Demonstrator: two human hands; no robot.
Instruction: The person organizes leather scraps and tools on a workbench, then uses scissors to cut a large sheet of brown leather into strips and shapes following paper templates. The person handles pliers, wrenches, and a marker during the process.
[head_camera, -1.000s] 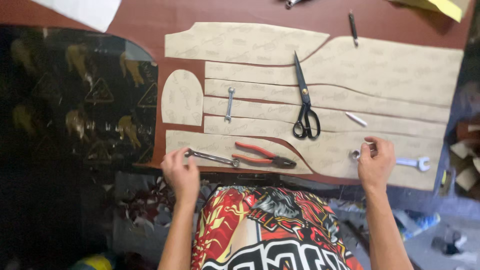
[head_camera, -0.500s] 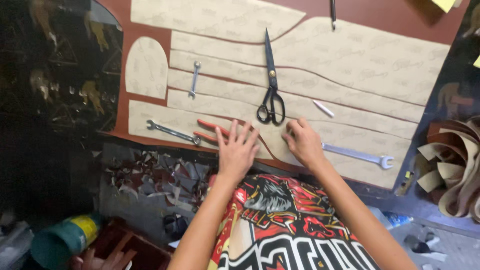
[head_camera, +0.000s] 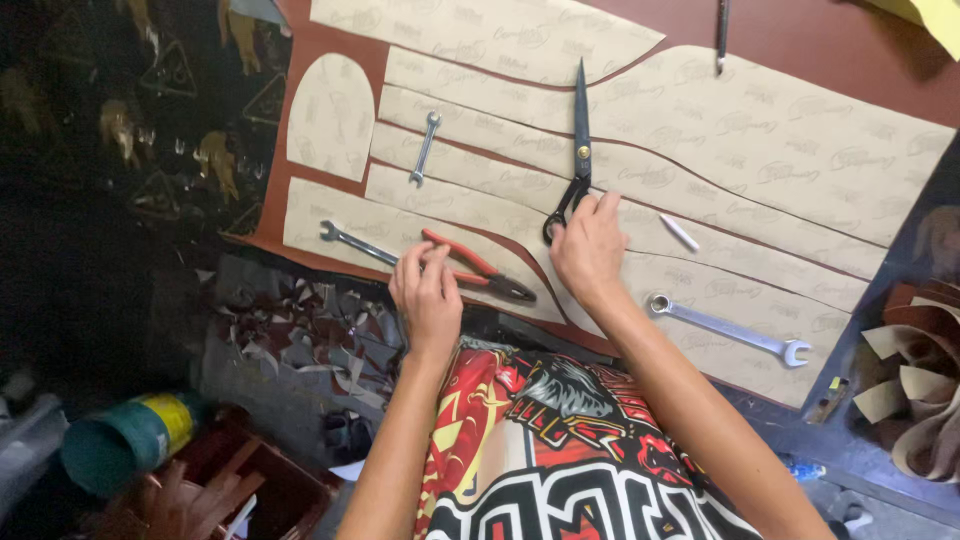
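My left hand (head_camera: 428, 292) lies flat on the near edge of the tan paper pattern pieces (head_camera: 760, 150), its fingers resting together over the red handles of the pliers (head_camera: 478, 268). My right hand (head_camera: 590, 248) presses on the paper just to the right, fingertips touching the handle loops of the black scissors (head_camera: 578, 160). Neither tool is lifted. The pattern pieces cover a brown sheet (head_camera: 820, 40) on the table.
A long spanner (head_camera: 352, 244) lies left of the pliers, a small spanner (head_camera: 425, 148) further back, another long spanner (head_camera: 728, 330) at the right. A white chalk stick (head_camera: 680, 232), a dark pen (head_camera: 721, 30), curled strips (head_camera: 920, 390), floor scraps (head_camera: 300, 330) and a green tin (head_camera: 125, 440).
My left hand drew back and closed its spread fingers over the pliers. My right hand slid forward to the scissors' handles. The view moved closer.
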